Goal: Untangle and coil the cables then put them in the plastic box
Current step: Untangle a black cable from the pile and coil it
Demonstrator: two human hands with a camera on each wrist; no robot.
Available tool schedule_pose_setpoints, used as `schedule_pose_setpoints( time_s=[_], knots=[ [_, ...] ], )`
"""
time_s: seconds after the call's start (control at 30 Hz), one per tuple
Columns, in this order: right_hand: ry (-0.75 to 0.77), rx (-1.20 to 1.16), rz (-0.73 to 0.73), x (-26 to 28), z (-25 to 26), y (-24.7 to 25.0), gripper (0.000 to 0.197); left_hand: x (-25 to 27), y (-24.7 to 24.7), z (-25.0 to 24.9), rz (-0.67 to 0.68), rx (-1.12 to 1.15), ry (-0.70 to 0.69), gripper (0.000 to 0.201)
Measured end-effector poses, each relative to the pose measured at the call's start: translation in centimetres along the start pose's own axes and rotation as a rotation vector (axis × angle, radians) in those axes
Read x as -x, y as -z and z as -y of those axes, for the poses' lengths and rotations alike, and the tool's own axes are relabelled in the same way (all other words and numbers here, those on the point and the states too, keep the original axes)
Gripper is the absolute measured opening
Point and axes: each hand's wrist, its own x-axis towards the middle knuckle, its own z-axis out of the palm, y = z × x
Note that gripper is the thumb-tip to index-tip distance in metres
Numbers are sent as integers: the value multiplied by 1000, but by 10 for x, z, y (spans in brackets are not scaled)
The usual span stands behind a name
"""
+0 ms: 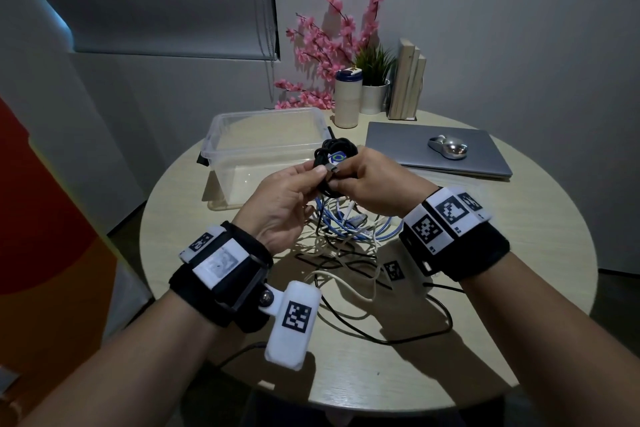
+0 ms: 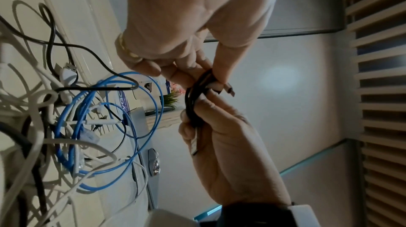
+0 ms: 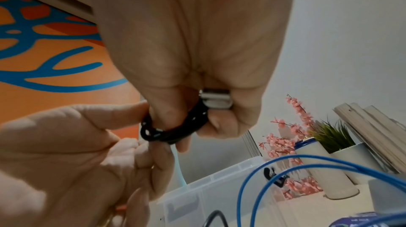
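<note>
Both hands hold a small coil of black cable (image 1: 323,149) above the table, just in front of the clear plastic box (image 1: 212,146). My left hand (image 1: 317,173) pinches the coil's left side. My right hand (image 1: 341,177) grips its right side, with a silver plug (image 3: 216,99) between thumb and fingers. The coil (image 2: 194,102) carries a blue and white tag. Under the hands lies a tangle of blue cable (image 1: 349,229), white cables (image 1: 332,248) and black cable (image 1: 415,333). The box holds nothing.
On the round wooden table (image 1: 502,270), a closed laptop (image 1: 408,146) with a silver mouse (image 1: 448,146) lies at the back right. A bottle (image 1: 348,100), a potted plant (image 1: 374,97), pink flowers and books (image 1: 407,80) stand at the back.
</note>
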Motion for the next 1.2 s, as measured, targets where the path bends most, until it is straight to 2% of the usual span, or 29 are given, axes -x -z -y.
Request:
schedule_pose_setpoints(
  time_s=[0.1, 0.27, 0.43, 0.6, 0.8, 1.03, 1.2],
  knots=[
    [14, -48, 56, 3, 2, -1, 22, 3, -4, -1, -60, -61, -109, 11],
    [7, -139, -29, 4, 0, -1, 18, 2, -7, -4, -79, -159, -235, 18],
    [-1, -174, -6, 7, -1, 2, 14, 1, -4, -11, 25, -118, -189, 22],
    [-55, -279, -66, 5, -3, -1, 5, -1, -4, -12, -6, -46, -177, 18],
    [-86, -383, -123, 3, -5, -2, 15, -2, -2, -11, 14, -89, -162, 7],
    [-75, -426, -164, -3, -9, -2, 17, -1, 0, -11, 26, -60, -162, 10],
    [-107, -405, -136, -4, -11, 0, 15, -4, 8, -12, 44, -16, -75, 9]
  ],
)
